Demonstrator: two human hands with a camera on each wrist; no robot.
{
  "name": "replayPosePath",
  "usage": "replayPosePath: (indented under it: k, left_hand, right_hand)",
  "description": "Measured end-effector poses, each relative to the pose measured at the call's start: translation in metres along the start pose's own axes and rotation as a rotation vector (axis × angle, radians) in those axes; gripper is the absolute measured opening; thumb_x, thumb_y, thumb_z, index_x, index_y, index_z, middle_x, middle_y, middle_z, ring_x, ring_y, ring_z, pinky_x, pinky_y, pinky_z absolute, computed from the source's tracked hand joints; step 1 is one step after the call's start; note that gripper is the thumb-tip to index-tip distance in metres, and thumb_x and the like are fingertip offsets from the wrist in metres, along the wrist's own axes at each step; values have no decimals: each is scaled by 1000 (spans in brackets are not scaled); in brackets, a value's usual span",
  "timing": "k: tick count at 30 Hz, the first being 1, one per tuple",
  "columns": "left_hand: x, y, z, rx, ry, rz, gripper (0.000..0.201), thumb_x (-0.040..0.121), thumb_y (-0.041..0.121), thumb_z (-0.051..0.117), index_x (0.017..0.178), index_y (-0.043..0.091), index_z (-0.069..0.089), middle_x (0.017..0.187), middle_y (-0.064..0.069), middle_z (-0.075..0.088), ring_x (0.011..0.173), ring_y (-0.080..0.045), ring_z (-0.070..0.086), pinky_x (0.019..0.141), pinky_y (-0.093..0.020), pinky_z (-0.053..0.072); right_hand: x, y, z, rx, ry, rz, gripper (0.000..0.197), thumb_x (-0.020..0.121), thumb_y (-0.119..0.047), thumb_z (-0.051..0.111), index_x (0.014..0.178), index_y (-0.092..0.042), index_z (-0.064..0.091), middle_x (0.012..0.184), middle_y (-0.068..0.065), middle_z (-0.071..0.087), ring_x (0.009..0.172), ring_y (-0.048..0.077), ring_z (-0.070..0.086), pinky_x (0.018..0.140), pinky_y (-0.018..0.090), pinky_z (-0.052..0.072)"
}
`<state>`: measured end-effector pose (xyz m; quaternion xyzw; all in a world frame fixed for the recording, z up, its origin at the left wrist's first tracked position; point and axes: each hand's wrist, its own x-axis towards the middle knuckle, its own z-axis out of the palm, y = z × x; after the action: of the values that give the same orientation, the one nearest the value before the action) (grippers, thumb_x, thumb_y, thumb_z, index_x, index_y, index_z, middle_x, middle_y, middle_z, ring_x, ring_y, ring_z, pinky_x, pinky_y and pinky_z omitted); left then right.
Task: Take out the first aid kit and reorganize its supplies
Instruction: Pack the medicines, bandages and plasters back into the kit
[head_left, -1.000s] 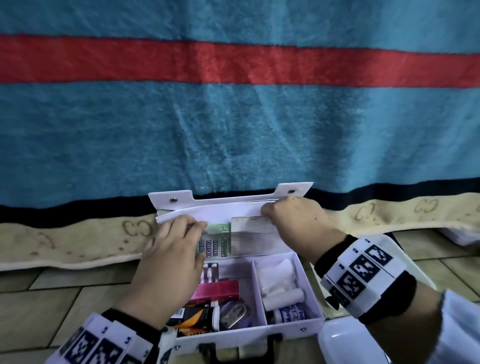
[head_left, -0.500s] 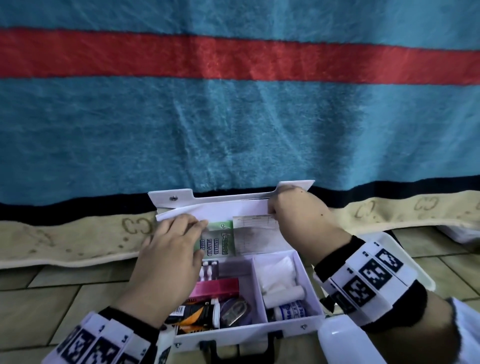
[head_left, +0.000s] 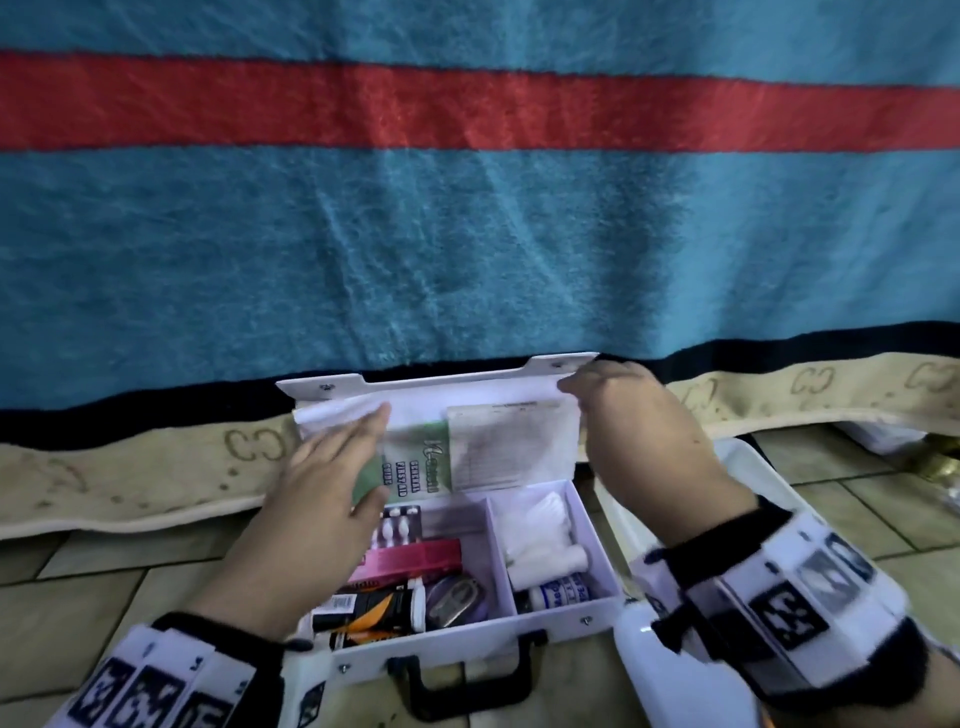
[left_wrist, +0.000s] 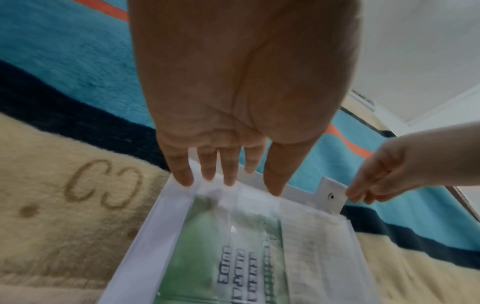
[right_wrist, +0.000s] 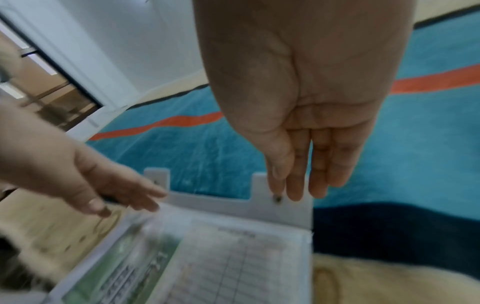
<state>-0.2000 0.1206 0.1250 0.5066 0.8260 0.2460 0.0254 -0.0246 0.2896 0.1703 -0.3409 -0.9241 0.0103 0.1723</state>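
- Kit box (head_left: 467, 642) open on the floor (head_left: 78, 597); guide leaflet (head_left: 423, 462) seated in lid (head_left: 467, 387).
- Left hand (head_left: 322, 488): fingers spread, pressing the leaflet's top edge.
- Right hand (head_left: 639, 431): fingers straight, together, steadying lid.
- Likely left: close lid.

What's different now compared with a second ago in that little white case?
The left hand straightened its fingers and slid up over the white flap inside the lid. The right hand shifted right to the lid's corner tab. The case stayed open where it was.
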Motion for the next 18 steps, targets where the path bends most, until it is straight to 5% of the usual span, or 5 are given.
replayPosePath:
  k: [4,7,13,16,18]
  left_hand:
    - [-17,16,11,-49,55,109,55,90,22,58,139,35,37,143,22,31,136,-4,26,110,-20,19]
    - [-28,30,31,-76,-116,173,18,86,27,64,103,32,64,106,21,54,103,-4,52,91,-23,40]
    - [-35,49,67,-4,-341,207,13,76,25,71,76,35,63,79,19,56,76,3,52,68,-19,42]
    - [-31,50,72,56,-331,159,32,72,7,66,56,33,55,67,15,60,67,2,54,60,-17,39]
    - [-29,50,71,101,-325,128,34,71,7,65,54,34,54,65,12,64,65,0,58,60,-21,44]
  right_hand:
    - [-54,46,-24,84,18,252,28,87,-10,58,111,-22,68,116,1,66,108,23,59,89,29,43]
    - [-100,83,-26,48,-96,432,24,86,-18,64,108,-25,70,111,-2,69,101,21,62,80,24,41]
    - [-183,109,9,-71,-520,475,22,89,-30,57,108,-36,65,110,-15,67,101,2,60,85,14,41]
    - [-198,103,28,-101,-523,437,20,86,-23,52,88,-36,67,93,-14,65,87,5,61,79,20,46]
    - [-199,102,33,-83,-516,447,28,88,-25,47,109,-36,63,109,-10,64,102,13,60,86,28,47]
